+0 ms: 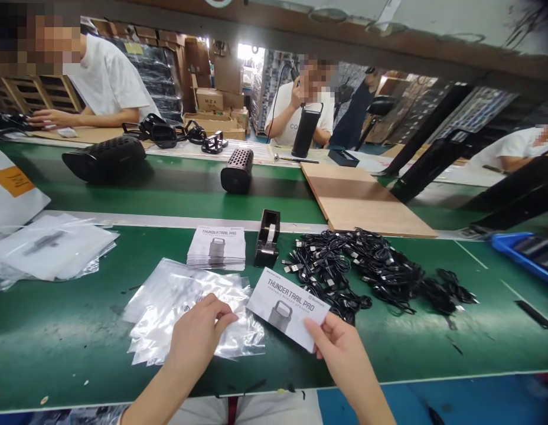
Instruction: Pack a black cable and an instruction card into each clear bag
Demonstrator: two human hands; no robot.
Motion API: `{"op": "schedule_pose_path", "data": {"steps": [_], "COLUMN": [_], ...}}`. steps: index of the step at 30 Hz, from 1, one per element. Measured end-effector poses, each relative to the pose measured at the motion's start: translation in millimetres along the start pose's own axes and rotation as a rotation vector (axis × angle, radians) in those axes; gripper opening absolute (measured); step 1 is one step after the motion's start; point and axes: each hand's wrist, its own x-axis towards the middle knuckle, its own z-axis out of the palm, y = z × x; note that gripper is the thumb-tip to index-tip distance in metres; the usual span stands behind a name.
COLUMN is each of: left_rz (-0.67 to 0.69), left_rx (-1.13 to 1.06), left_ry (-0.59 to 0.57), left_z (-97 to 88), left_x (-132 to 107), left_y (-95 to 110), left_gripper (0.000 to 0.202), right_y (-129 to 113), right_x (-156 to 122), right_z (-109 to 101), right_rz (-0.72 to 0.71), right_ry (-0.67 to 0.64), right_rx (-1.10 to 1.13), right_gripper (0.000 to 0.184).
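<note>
Booklet point(288, 308) printed "THUNDER TRAIL PRO" is gripped at its near right corner by the right hand point(336, 337), thumb on top, its cover facing up and its far left corner pointing away from that hand. The left hand point(202, 324) is over a fanned pile of clear plastic bags point(165, 298), thumb and fingers drawn together; whether they pinch a bag, I cannot tell. Beyond the left hand, past the bags, sits a stack of matching booklets point(216, 248), and next to it, ahead of the gap between the 2 hands, a black tape dispenser point(268, 239). A heap of black cables point(380, 268) spreads beyond and to the right of the right hand on the green bench point(416, 348). Farther left of the left hand lie more bagged sheets point(50, 245). Well beyond both hands rest 2 black speakers point(237, 171) and a wooden board point(367, 198).
</note>
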Motion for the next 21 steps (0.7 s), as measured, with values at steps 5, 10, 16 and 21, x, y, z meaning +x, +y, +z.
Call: {"op": "schedule_pose_path", "data": {"steps": [5, 10, 16, 21], "left_rz": [0.077, 0.12, 0.167, 0.197], "left_rx": [-0.038, -0.071, -0.107, -0.189], "left_ry": [0.016, 0.095, 0.164, 0.24], "left_z": [-4.7, -0.4, 6.1, 14.0], "left_x": [-6.8, -13.5, -16.3, -20.8], "left_y": [-7.3, -10.3, -13.1, -15.8], "left_gripper": [0.032, 0.035, 0.032, 0.023], "right_y": [-0.3, 8.0, 12.8, 14.3], "right_x": [-6.9, -13.7, -22.0, -21.4], "right_z": [19.8, 35.2, 38.5, 36.4], "right_rz": [0.005, 0.031, 0.067, 0.202], "right_ry": [0.015, 0.086, -0.06, -0.295], "right_rx": [-0.075, 0.015, -0.08, -0.077], "right_gripper": [0.043, 0.051, 0.043, 0.033]}}
